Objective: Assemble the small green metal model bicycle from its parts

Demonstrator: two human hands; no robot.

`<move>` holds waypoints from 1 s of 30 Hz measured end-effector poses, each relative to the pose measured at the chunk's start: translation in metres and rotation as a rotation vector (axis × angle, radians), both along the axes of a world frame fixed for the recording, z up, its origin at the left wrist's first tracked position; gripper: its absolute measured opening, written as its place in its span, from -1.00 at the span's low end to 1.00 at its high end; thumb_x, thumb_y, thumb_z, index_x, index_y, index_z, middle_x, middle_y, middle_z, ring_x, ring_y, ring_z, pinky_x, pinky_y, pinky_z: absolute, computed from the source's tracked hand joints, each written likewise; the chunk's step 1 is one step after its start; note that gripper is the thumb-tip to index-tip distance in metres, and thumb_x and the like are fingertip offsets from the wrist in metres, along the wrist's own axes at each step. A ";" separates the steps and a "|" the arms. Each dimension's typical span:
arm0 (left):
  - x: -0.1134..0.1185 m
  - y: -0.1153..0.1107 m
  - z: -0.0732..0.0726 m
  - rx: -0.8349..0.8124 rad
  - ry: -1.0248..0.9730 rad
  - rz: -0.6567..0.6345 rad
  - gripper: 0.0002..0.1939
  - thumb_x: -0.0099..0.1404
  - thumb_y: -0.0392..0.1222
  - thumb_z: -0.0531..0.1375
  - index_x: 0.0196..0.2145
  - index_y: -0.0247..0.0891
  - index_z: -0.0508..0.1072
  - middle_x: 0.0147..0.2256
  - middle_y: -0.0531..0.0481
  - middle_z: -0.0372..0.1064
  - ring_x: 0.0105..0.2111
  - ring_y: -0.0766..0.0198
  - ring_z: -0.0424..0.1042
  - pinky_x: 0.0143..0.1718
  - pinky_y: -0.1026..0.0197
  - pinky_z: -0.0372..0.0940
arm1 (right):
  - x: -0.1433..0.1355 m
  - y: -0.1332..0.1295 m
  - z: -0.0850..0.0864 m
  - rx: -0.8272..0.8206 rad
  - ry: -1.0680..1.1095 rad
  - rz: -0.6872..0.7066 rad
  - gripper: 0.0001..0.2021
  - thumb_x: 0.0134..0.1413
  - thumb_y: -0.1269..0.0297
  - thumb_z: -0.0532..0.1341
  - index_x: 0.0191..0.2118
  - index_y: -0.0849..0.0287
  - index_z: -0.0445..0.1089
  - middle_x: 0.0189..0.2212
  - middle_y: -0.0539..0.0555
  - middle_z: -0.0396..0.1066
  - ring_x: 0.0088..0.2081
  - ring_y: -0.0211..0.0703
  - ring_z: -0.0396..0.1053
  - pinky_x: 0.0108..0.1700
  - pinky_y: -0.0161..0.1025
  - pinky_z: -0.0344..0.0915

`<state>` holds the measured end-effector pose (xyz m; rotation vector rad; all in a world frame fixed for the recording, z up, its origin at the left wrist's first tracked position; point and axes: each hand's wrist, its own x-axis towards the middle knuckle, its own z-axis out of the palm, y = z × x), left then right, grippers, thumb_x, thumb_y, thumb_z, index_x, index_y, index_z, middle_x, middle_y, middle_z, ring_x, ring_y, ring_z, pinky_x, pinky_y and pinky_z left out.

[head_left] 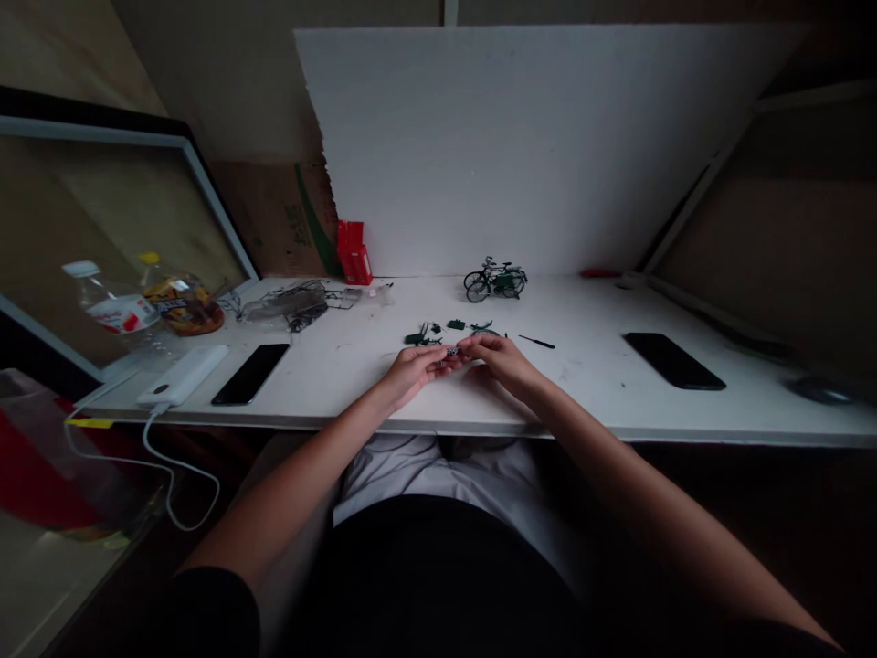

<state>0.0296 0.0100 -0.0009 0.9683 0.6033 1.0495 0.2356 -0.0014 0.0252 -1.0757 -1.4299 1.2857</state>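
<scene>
My left hand [412, 373] and my right hand [499, 358] meet above the front of the white table. Between their fingertips is a small dark metallic part [453, 350], closed in by both hands; its shape is too small to make out. Just beyond the hands lie dark green pieces [417, 338], a green block [456, 324] and a wheel partly hidden by my right hand. A thin black screwdriver [537, 342] lies to the right. Farther back stand model bicycles [494, 281], close together.
The white table [343, 384] holds a phone [251, 374] and a white power bank [184, 376] with a cable at left, plus bottles [182, 306], plastic bags [288, 306] and a red box [353, 253]. Another phone [673, 360] lies right, near a mouse [820, 390].
</scene>
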 end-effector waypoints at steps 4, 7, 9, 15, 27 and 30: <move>0.000 0.000 0.001 0.000 0.012 0.013 -0.74 0.22 -0.27 0.42 -0.13 -0.41 0.68 -0.17 -0.30 0.64 -0.15 0.11 0.61 0.04 0.06 0.37 | -0.001 0.002 -0.002 0.078 -0.026 -0.068 -0.74 0.08 0.09 0.42 -0.19 0.13 0.57 -0.22 0.11 0.61 -0.22 -0.12 0.54 -0.24 -0.24 0.47; -0.001 -0.001 0.002 0.005 0.017 0.019 -0.73 0.19 -0.26 0.45 -0.14 -0.40 0.68 -0.14 -0.30 0.64 -0.16 0.10 0.62 0.00 0.09 0.37 | -0.002 0.003 -0.003 0.115 -0.040 -0.110 -0.74 0.07 0.08 0.42 -0.22 0.14 0.56 -0.24 0.11 0.59 -0.22 -0.12 0.53 -0.24 -0.23 0.48; -0.001 -0.001 0.002 0.006 0.020 0.016 -0.70 0.18 -0.25 0.46 -0.13 -0.40 0.68 -0.11 -0.30 0.64 -0.17 0.10 0.62 -0.02 0.09 0.36 | -0.003 0.003 -0.004 0.122 -0.046 -0.118 -0.74 0.07 0.06 0.42 -0.25 0.14 0.55 -0.25 0.11 0.59 -0.24 -0.12 0.52 -0.25 -0.23 0.49; -0.002 -0.002 0.001 0.009 0.022 -0.012 -0.65 0.16 -0.16 0.49 -0.12 -0.39 0.68 -0.13 -0.30 0.64 -0.14 0.05 0.63 -0.02 0.10 0.34 | 0.000 0.006 -0.003 0.182 -0.132 -0.069 -0.70 0.09 -0.03 0.40 -0.30 0.14 0.55 -0.28 0.10 0.58 -0.30 -0.14 0.49 -0.23 -0.18 0.49; -0.006 0.001 0.003 -0.001 0.007 -0.055 -0.63 0.15 -0.27 0.50 -0.06 -0.33 0.67 -0.09 -0.23 0.62 -0.21 0.23 0.58 -0.04 0.16 0.34 | 0.004 -0.006 0.015 0.287 -0.181 0.151 -0.68 0.23 -0.07 0.32 -0.21 0.11 0.55 -0.21 0.12 0.59 -0.11 -0.04 0.49 0.04 -0.08 0.42; -0.007 0.003 0.000 -0.028 -0.033 -0.040 -0.69 0.18 -0.33 0.48 -0.09 -0.36 0.66 -0.11 -0.22 0.61 -0.17 0.21 0.58 0.00 0.14 0.35 | 0.005 -0.006 0.018 0.341 -0.176 0.152 -0.66 0.19 -0.09 0.36 -0.25 0.11 0.53 -0.22 0.12 0.57 -0.11 -0.04 0.48 0.03 -0.10 0.39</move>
